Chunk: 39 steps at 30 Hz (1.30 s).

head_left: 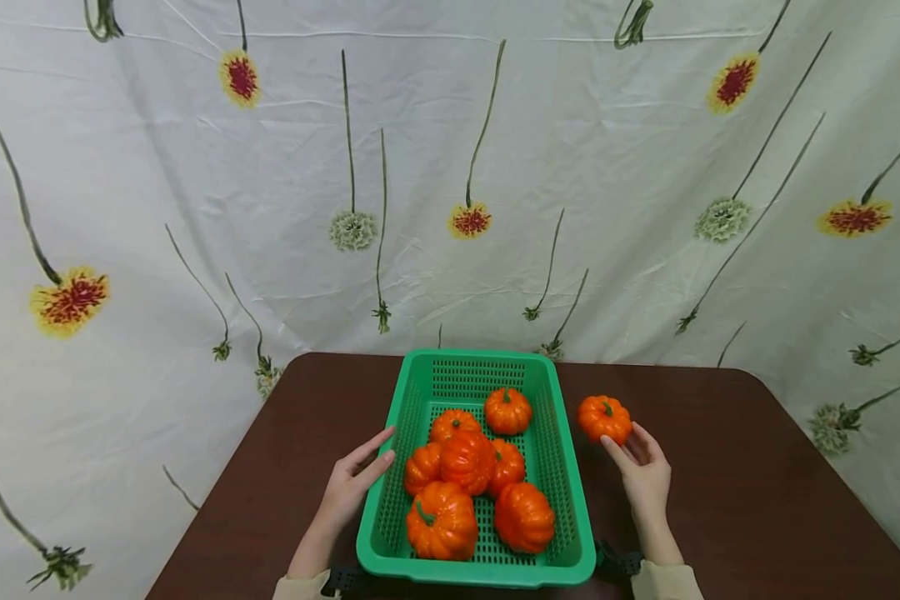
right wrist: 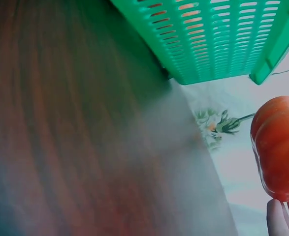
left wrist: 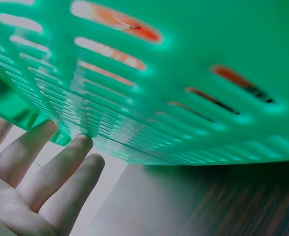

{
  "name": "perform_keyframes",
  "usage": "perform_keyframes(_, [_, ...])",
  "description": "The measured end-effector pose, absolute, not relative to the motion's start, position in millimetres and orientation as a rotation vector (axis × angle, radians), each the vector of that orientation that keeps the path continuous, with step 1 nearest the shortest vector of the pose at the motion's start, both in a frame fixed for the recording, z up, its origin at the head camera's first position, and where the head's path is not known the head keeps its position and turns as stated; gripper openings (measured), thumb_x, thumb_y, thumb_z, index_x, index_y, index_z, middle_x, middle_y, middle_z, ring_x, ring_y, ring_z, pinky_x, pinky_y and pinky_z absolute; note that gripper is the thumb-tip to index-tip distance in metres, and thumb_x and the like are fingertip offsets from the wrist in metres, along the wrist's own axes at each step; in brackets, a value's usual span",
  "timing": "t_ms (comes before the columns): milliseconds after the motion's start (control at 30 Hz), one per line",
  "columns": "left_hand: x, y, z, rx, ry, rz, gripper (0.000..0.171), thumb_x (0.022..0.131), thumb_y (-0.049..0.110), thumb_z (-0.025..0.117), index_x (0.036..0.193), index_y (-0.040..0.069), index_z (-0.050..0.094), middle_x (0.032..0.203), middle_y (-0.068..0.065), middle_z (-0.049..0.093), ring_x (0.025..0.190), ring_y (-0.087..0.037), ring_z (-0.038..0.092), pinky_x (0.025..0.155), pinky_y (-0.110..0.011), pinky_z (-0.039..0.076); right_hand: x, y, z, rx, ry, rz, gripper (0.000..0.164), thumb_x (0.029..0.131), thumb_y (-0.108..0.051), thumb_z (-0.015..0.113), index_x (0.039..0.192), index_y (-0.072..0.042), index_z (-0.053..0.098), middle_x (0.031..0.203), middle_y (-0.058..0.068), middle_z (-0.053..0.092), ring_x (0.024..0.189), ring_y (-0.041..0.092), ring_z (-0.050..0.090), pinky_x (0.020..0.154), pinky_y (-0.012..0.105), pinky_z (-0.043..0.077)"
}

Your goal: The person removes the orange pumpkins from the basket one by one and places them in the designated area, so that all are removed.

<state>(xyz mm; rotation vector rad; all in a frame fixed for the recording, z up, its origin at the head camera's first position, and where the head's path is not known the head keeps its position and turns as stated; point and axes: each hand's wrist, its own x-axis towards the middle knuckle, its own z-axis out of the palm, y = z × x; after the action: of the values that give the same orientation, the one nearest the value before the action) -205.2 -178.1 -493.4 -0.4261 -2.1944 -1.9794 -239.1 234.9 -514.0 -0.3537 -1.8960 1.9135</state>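
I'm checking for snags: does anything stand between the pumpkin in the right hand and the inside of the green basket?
Yes: the raised right side of the green basket. Nothing else visible lies between it and the pumpkin in the right hand.

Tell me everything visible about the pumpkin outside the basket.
The pumpkin is small, squat and bright orange, with rounded ribs and a short green stem showing on its top in the head view. Its surface looks smooth and glossy, like plastic. It sits to the right of the green basket, apart from it, gripped near its lower right by the thumb and fingers of the right hand. Whether it touches the table is unclear.
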Motion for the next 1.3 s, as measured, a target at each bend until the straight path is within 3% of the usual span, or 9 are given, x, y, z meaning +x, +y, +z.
perform_keyframes(167, [-206,-177,-493,-0.414,-2.189,-1.994,0.041,0.095,0.008,0.055,0.135,0.002,0.051,0.139,-0.016,0.045,0.115,-0.002,0.051,0.090,-0.021,0.044,-237,230,-509,-0.414,-1.982,1.877,0.070,0.078,-0.022,0.078,0.135,0.003,0.045,0.133,0.028,0.046,0.114,0.027,0.051,0.069,0.004,0.043])
perform_keyframes(267, [-206,-176,-493,-0.397,-2.185,-2.003,0.041,0.095,0.008,0.055,0.135,0.003,0.051,0.139,-0.015,0.045,0.117,0.000,0.049,0.090,-0.021,0.043,-237,228,-507,-0.448,-2.057,1.855,0.070,0.079,-0.021,0.077,0.135,0.004,0.044,0.133,0.027,0.046,0.120,0.035,0.047,0.066,0.002,0.040])
perform_keyframes(900, [-201,-176,-489,-0.249,-2.233,-2.047,0.041,0.095,0.017,0.057,0.135,0.010,0.053,0.139,-0.006,0.047,0.120,0.002,0.044,0.092,-0.018,0.040,-246,228,-521,-0.502,-2.166,1.827,0.073,0.079,-0.027,0.077,0.136,0.003,0.043,0.135,0.027,0.043,0.123,0.036,0.045,0.063,0.002,0.036])
perform_keyframes(1133, [-202,-174,-489,-0.250,-2.226,-2.052,0.042,0.095,0.016,0.057,0.136,0.008,0.052,0.139,-0.007,0.047,0.120,0.002,0.044,0.092,-0.019,0.041,-253,227,-525,-0.483,-2.186,1.715,0.074,0.078,-0.034,0.077,0.135,0.001,0.046,0.131,0.026,0.049,0.118,0.034,0.049,0.064,0.002,0.035])
perform_keyframes(1300, [-203,-174,-489,-0.271,-2.216,-2.034,0.041,0.095,0.013,0.057,0.135,0.007,0.052,0.139,-0.009,0.047,0.119,0.003,0.045,0.091,-0.019,0.041,-255,226,-524,-0.477,-2.159,1.729,0.075,0.078,-0.029,0.078,0.137,0.002,0.042,0.131,0.026,0.048,0.116,0.035,0.051,0.064,0.001,0.037])
